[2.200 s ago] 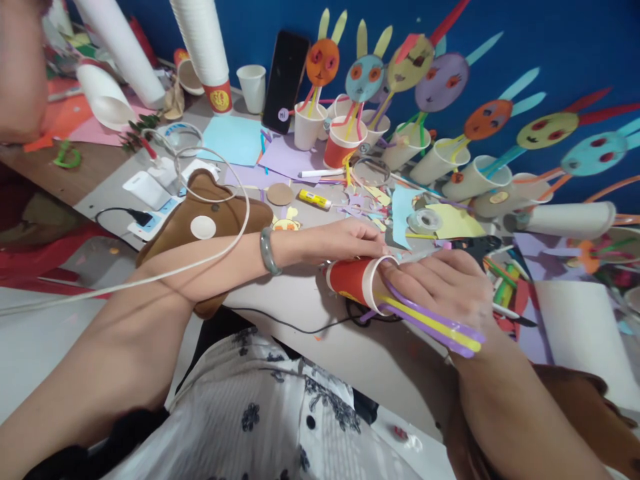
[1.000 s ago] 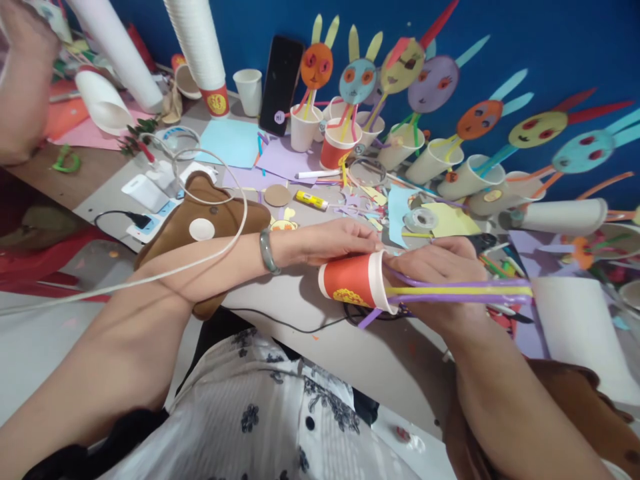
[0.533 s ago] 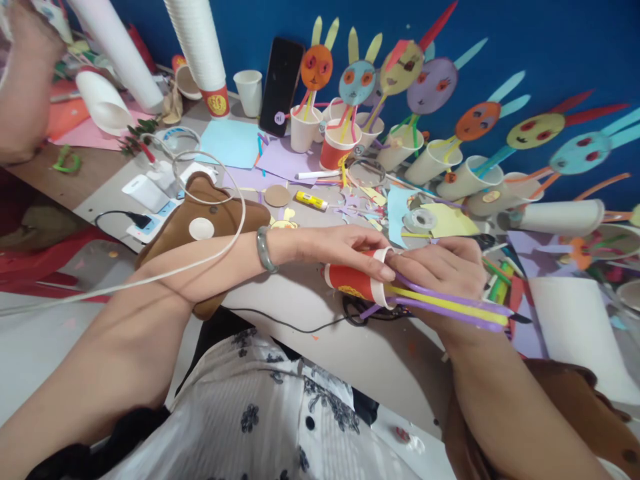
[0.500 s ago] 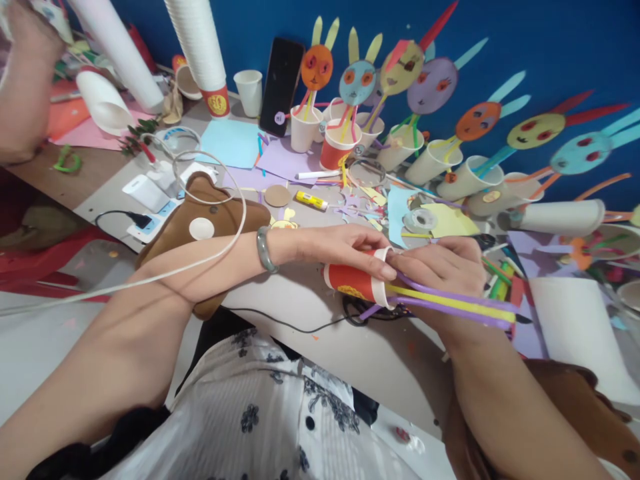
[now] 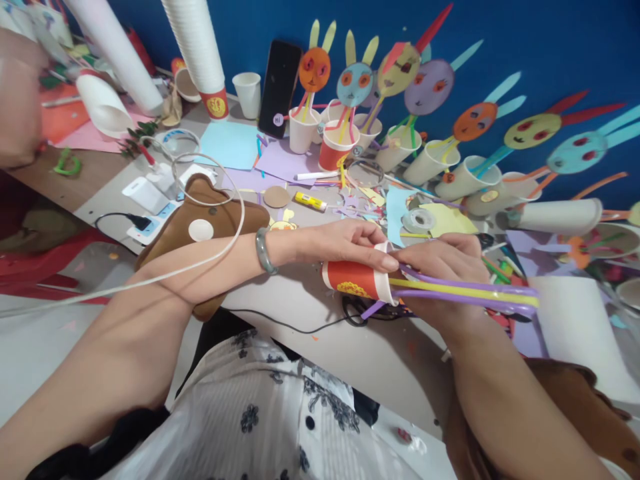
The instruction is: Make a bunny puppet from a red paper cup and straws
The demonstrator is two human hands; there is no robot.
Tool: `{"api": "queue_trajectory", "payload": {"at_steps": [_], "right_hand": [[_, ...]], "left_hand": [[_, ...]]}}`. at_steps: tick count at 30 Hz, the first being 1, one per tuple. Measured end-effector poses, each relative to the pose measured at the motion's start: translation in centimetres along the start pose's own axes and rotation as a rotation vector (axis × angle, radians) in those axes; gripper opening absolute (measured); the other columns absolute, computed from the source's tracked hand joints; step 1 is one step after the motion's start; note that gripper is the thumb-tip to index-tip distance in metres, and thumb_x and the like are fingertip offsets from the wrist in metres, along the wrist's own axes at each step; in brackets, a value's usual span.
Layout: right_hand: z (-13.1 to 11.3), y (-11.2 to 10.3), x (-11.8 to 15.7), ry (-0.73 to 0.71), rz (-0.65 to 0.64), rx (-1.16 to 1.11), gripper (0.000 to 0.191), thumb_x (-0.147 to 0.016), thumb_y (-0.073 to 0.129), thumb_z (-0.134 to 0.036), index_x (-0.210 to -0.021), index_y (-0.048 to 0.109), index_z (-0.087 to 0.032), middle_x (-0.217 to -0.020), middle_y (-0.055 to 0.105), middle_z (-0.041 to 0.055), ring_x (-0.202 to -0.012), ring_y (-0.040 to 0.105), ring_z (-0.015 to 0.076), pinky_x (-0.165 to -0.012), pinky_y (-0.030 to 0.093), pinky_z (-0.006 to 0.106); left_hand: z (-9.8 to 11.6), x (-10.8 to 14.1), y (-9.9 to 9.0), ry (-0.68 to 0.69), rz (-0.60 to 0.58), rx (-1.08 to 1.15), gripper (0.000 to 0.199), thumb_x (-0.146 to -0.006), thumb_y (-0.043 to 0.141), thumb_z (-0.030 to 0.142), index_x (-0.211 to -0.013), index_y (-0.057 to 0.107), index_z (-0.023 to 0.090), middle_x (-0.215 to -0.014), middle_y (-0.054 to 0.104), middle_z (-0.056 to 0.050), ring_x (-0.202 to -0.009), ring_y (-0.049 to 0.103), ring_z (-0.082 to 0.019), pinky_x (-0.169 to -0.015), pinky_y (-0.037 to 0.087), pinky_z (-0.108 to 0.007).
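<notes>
A red and white paper cup lies on its side above the table, its mouth to the right. My left hand is closed around its upper side, with the thumb along the rim. At the mouth, my right hand has curled fingers reaching to the inside of the rim; their tips are hidden. Long purple and yellow straws stick out of the cup, passing in front of my right hand. A short purple end shows below the rim.
Cups with paper rabbit heads line the blue wall. Behind my hands lie paper scraps, a glue stick and a tape roll. A white cable crosses my left forearm. A tall cup stack and another person's arm are at left.
The straws have swung upward and their far ends reach further right. Both my hands stay at the cup, which has barely shifted. The other person's arm has moved lower and left.
</notes>
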State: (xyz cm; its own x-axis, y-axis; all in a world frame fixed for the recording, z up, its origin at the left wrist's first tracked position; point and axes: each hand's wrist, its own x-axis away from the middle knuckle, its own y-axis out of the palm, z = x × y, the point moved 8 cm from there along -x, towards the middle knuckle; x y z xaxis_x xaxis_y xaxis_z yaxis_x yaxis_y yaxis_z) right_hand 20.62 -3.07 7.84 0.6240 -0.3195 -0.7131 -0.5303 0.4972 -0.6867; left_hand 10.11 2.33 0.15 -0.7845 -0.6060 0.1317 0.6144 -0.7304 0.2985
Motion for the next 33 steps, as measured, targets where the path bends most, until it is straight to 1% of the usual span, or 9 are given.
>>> {"api": "queue_trajectory", "payload": {"at_steps": [5, 9, 12, 14, 18, 22, 26, 29, 33], "right_hand": [[0.0, -0.6, 0.5, 0.009, 0.055, 0.035, 0.007, -0.101, 0.067, -0.024, -0.095, 0.063, -0.026, -0.072, 0.076, -0.0044, -0.064, 0.068, 0.0137, -0.078, 0.043, 0.037], [-0.1, -1.1, 0.4, -0.023, 0.046, 0.029, 0.009, -0.097, 0.069, -0.019, -0.094, 0.063, -0.025, -0.073, 0.079, -0.0032, -0.061, 0.07, 0.0133, -0.075, 0.042, 0.037], [-0.2, -1.6, 0.3, -0.042, 0.106, 0.027, 0.013, -0.093, 0.072, -0.017, -0.09, 0.062, -0.024, -0.07, 0.078, -0.0038, -0.059, 0.069, 0.0132, -0.072, 0.042, 0.037], [-0.2, -1.7, 0.2, -0.015, 0.13, 0.016, 0.014, -0.093, 0.072, -0.018, -0.087, 0.06, -0.025, -0.067, 0.075, -0.0043, -0.058, 0.068, 0.0133, -0.072, 0.042, 0.037], [-0.2, -1.3, 0.2, 0.03, 0.093, 0.014, 0.015, -0.093, 0.069, -0.017, -0.086, 0.058, -0.025, -0.062, 0.071, -0.0039, -0.057, 0.064, 0.0133, -0.073, 0.041, 0.037], [-0.3, -1.2, -0.1, 0.003, 0.009, 0.01, 0.014, -0.093, 0.065, -0.016, -0.084, 0.06, -0.025, -0.063, 0.071, -0.0053, -0.056, 0.063, 0.0122, -0.074, 0.042, 0.035], [-0.1, -1.1, -0.3, 0.014, -0.072, 0.06, 0.031, -0.1, 0.06, -0.018, -0.07, 0.055, -0.025, -0.057, 0.067, -0.006, -0.05, 0.057, 0.011, -0.075, 0.042, 0.034], [-0.2, -1.2, -0.3, -0.003, -0.071, 0.067, 0.031, -0.1, 0.063, -0.021, -0.07, 0.056, -0.025, -0.058, 0.068, -0.0063, -0.053, 0.06, 0.0118, -0.075, 0.042, 0.034], [-0.7, -1.6, -0.3, -0.059, -0.028, 0.063, 0.026, -0.098, 0.068, -0.018, -0.075, 0.057, -0.025, -0.061, 0.07, -0.0067, -0.055, 0.062, 0.0107, -0.073, 0.041, 0.033]], "left_hand": [[0.4, 0.0, 0.1, 0.073, -0.004, -0.078, 0.062, -0.064, 0.097, 0.057, -0.098, 0.063, 0.017, -0.097, 0.068, -0.003, -0.089, 0.066, -0.016, -0.079, 0.051, -0.032], [0.5, 0.1, 0.4, 0.096, -0.026, -0.117, 0.059, -0.068, 0.095, 0.056, -0.102, 0.062, 0.019, -0.1, 0.068, -0.003, -0.092, 0.066, -0.017, -0.081, 0.052, -0.033], [0.6, 0.0, 0.5, 0.132, -0.017, -0.141, 0.06, -0.066, 0.096, 0.056, -0.101, 0.064, 0.019, -0.101, 0.068, -0.004, -0.094, 0.066, -0.018, -0.082, 0.053, -0.033], [0.5, 0.0, 0.5, 0.139, -0.012, -0.145, 0.061, -0.067, 0.095, 0.058, -0.101, 0.065, 0.019, -0.1, 0.068, -0.004, -0.094, 0.066, -0.018, -0.083, 0.053, -0.033], [0.1, 0.0, 0.6, 0.122, -0.002, -0.132, 0.059, -0.069, 0.094, 0.058, -0.102, 0.065, 0.019, -0.098, 0.068, -0.004, -0.092, 0.065, -0.017, -0.081, 0.052, -0.032], [0.1, 0.0, 0.6, 0.133, 0.046, -0.115, 0.059, -0.067, 0.097, 0.057, -0.099, 0.065, 0.019, -0.096, 0.068, -0.003, -0.089, 0.065, -0.017, -0.077, 0.052, -0.031], [0.2, 0.1, 0.7, 0.139, 0.039, -0.105, 0.059, -0.069, 0.095, 0.059, -0.097, 0.063, 0.018, -0.095, 0.066, -0.003, -0.087, 0.064, -0.016, -0.078, 0.051, -0.032], [0.4, 0.2, 0.9, 0.15, 0.004, -0.1, 0.059, -0.07, 0.094, 0.06, -0.098, 0.062, 0.018, -0.097, 0.066, -0.003, -0.088, 0.064, -0.015, -0.08, 0.051, -0.032], [0.3, 0.2, 0.9, 0.128, -0.016, -0.095, 0.065, -0.068, 0.095, 0.059, -0.106, 0.062, 0.019, -0.098, 0.068, -0.003, -0.09, 0.065, -0.016, -0.079, 0.05, -0.031]]}}
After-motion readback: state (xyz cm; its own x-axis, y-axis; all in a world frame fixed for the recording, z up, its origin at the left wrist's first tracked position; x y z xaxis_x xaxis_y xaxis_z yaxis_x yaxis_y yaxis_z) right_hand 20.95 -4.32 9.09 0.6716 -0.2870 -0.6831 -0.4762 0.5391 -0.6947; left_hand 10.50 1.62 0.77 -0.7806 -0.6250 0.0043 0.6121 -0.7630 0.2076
